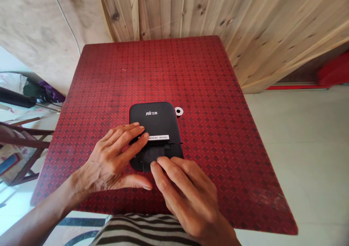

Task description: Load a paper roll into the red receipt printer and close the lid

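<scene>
A black printer [160,120] with red sides and a white brand mark lies flat near the front middle of the red table. A white label strip [159,137] with small print runs across its top, and a dark, glossy front section [152,155] sits below. My left hand [114,151] rests on the printer's left side, fingers stretched over the top and thumb held apart. With bent fingers, my right hand [185,188] grips at the near edge of the front section; its thumb is hidden. Beside the printer's right side stands a small white roll [179,111].
The red patterned table [231,148] reaches a plank wall [174,13] at the back. Wooden chair parts [21,140] and a black tube [16,97] are at the left. A thin cable [65,19] hangs down the board behind the table.
</scene>
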Demonstrator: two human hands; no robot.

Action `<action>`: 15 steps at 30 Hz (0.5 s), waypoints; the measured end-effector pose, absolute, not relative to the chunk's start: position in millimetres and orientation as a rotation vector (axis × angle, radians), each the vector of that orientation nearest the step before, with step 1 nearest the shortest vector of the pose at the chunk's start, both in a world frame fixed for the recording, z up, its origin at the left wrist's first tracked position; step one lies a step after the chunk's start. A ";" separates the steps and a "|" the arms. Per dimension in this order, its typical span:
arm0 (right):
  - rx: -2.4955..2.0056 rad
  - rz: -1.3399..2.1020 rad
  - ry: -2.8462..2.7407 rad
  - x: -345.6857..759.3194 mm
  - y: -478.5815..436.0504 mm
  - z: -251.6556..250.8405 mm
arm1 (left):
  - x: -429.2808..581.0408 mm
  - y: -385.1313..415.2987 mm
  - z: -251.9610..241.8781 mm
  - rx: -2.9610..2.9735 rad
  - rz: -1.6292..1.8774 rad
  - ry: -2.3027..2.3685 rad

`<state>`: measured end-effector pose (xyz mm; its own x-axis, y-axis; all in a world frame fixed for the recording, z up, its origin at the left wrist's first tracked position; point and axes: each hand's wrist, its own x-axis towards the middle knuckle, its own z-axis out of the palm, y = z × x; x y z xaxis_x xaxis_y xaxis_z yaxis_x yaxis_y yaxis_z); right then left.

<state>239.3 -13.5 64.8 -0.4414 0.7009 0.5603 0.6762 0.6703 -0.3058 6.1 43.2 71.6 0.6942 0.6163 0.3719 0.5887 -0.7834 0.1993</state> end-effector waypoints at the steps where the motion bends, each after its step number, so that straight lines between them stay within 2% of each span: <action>1: -1.062 0.046 -2.222 239.4 -13.2 65.8 | 6.3 43.2 72.1 2.834 0.660 1.009; 15: -1.080 -0.012 -2.130 243.6 -12.5 56.6 | 2.9 36.7 64.3 2.745 0.723 1.029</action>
<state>243.6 -12.5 56.6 -0.3759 0.6942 0.6138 0.7009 0.6463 -0.3017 2.9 36.7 64.3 0.6543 0.6467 0.3921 0.5883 -0.7610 0.2735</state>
